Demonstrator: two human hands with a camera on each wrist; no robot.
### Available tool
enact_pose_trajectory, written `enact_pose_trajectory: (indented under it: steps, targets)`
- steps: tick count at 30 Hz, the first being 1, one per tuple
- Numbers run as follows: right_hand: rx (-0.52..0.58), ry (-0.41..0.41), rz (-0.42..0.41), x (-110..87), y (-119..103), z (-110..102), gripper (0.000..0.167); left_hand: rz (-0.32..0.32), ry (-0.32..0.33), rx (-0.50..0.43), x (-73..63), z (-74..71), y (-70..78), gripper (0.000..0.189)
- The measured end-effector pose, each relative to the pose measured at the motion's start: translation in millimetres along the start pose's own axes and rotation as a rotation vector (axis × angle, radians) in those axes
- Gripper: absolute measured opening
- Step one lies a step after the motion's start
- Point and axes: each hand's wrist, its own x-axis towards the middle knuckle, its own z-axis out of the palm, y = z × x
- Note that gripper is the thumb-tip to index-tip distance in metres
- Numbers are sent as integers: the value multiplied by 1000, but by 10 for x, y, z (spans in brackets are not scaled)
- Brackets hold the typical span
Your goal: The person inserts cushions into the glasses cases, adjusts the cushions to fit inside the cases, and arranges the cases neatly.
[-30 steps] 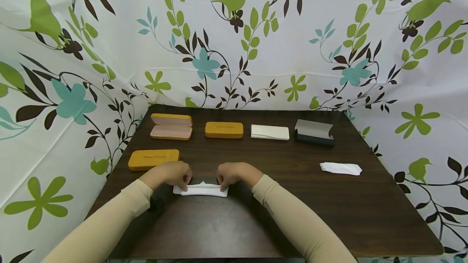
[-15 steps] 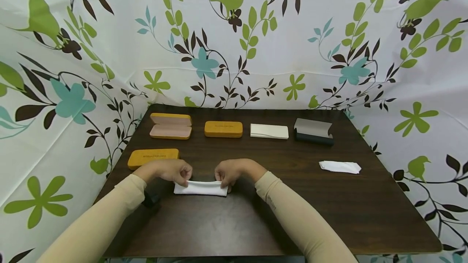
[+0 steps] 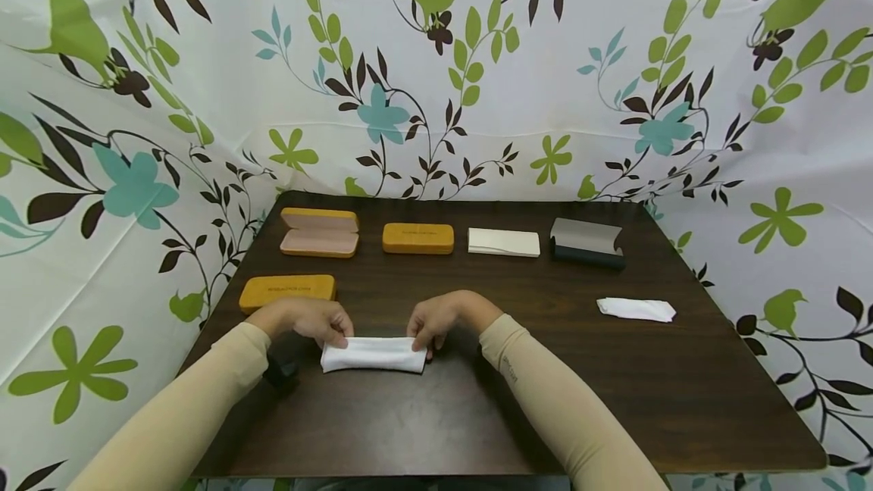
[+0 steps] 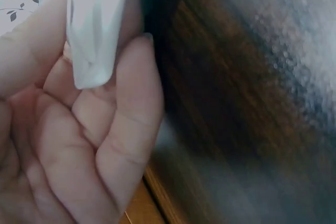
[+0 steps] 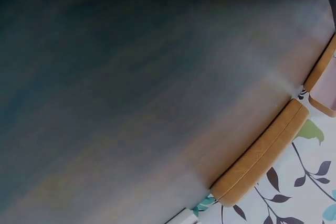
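A folded white cloth (image 3: 373, 354) is stretched sideways between both hands, low over the dark table, in the head view. My left hand (image 3: 315, 320) pinches its left end between thumb and fingers. In the left wrist view that end of the cloth shows as a folded, layered edge, with the left hand's fingers (image 4: 134, 108) bent around it. My right hand (image 3: 436, 319) pinches the right end, thumb in front and fingers behind. The right wrist view shows neither the right hand nor the cloth. Just behind the left hand lies a closed yellow case (image 3: 286, 290).
Along the back of the table (image 3: 682, 400) stand an open yellow case (image 3: 319, 242), a closed yellow case (image 3: 418, 239), a flat cream folded piece (image 3: 503, 242) and a dark case with a grey flap (image 3: 586, 245). Another folded white cloth (image 3: 636, 310) lies at the right.
Both hands have risen slightly and tilted the cloth, so a wider, smoother white face shows toward me. Both hands still hold its ends. The cases and other cloth stay put.
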Motion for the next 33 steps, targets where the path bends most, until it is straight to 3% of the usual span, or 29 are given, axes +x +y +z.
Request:
enact_pose_trajectory:
  steps: [5,14,25,33]
  targets:
    - [75,22,-12,-9,39,-14,20,-2,-25,-76,-19,-25,-25,15]
    - [214,-24,-29,-53,87,-76,13,-6,-27,-213,-27,-40,-76,18]
    - [326,-30,-18,-103,137,-107,12,9,-27,-265,-22,-88,-125,21]
    - [376,-33,-22,-116,157,-127,12,0,-14,-320,-46,-135,-83,19]
